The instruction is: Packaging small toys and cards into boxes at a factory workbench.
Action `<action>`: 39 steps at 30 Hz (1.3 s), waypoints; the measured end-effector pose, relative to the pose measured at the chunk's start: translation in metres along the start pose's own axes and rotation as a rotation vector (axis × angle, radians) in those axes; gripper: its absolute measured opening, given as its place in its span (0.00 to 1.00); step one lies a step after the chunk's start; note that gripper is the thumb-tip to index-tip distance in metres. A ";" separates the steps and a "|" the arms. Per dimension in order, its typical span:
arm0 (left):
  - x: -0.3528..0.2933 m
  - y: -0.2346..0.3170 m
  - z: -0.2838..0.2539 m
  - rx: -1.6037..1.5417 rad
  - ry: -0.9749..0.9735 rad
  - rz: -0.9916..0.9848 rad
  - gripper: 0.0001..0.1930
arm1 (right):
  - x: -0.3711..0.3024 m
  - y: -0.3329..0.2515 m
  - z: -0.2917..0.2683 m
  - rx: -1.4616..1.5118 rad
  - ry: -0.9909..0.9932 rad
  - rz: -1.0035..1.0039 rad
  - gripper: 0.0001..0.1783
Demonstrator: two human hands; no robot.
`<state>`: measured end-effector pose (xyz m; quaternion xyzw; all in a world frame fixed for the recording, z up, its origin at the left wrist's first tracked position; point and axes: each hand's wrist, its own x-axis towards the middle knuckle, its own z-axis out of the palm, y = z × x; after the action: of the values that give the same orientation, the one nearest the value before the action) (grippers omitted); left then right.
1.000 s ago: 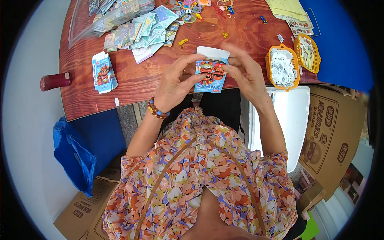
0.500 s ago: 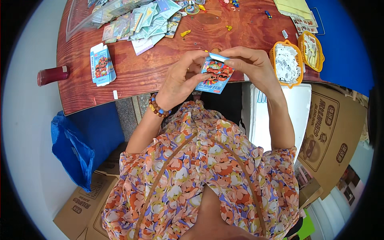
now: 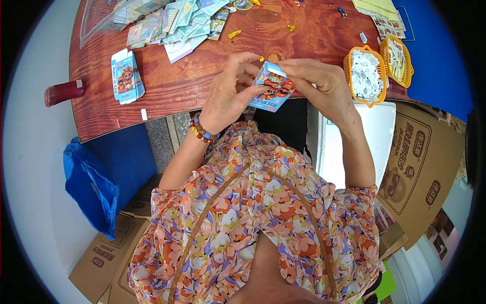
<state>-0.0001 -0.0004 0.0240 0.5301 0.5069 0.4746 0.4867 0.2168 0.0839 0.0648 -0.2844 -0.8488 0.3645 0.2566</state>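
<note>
A small blue cardboard box (image 3: pixel 268 101) with cartoon faces on its front is held up at the table's near edge. My left hand (image 3: pixel 223 99), with a beaded bracelet at its wrist, grips the box from its left side, thumb on the front. Fingers and thumb of my right hand (image 3: pixel 324 83) close on the box's upper right corner, by the top end, which looks folded over. What lies inside cannot be seen. A second, similar box (image 3: pixel 126 78) lies on the table to the left, its end flap raised.
Loose cards (image 3: pixel 190 23) are heaped at the far left beside a clear plastic bin (image 3: pixel 93 25). Orange baskets of small packets (image 3: pixel 365 76) stand right. A dark red cylinder (image 3: pixel 64 93) juts over the left edge. Tiny yellow pieces (image 3: pixel 234 34) dot the wooden table (image 3: pixel 177 83).
The box's raised top flap has been folded down, and the box has turned slightly, showing its top end. My right hand has shifted to the upper right corner.
</note>
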 end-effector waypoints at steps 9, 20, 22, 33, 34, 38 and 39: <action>-0.001 0.001 0.003 0.049 -0.030 0.045 0.29 | -0.013 0.001 0.003 -0.098 0.010 -0.135 0.21; -0.001 0.000 0.005 0.110 -0.071 0.066 0.25 | -0.022 0.015 0.020 -0.037 0.084 -0.040 0.18; 0.002 -0.001 0.005 0.039 -0.051 0.029 0.25 | -0.025 0.019 0.018 0.194 0.113 0.120 0.17; 0.006 0.005 0.013 -0.098 -0.195 -0.087 0.22 | -0.047 0.029 0.003 0.232 0.056 0.047 0.14; 0.007 0.005 0.016 -0.108 -0.217 -0.081 0.22 | -0.052 0.026 0.004 0.217 0.069 0.061 0.14; 0.002 -0.005 0.036 -0.119 -0.171 -0.063 0.19 | -0.076 0.006 0.032 0.843 0.244 0.534 0.21; -0.002 -0.009 0.042 -0.113 -0.168 -0.099 0.19 | -0.086 0.008 0.032 0.809 0.139 0.593 0.20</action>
<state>0.0405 -0.0036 0.0122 0.5141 0.4624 0.4315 0.5794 0.2595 0.0154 0.0191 -0.4147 -0.5032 0.7015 0.2876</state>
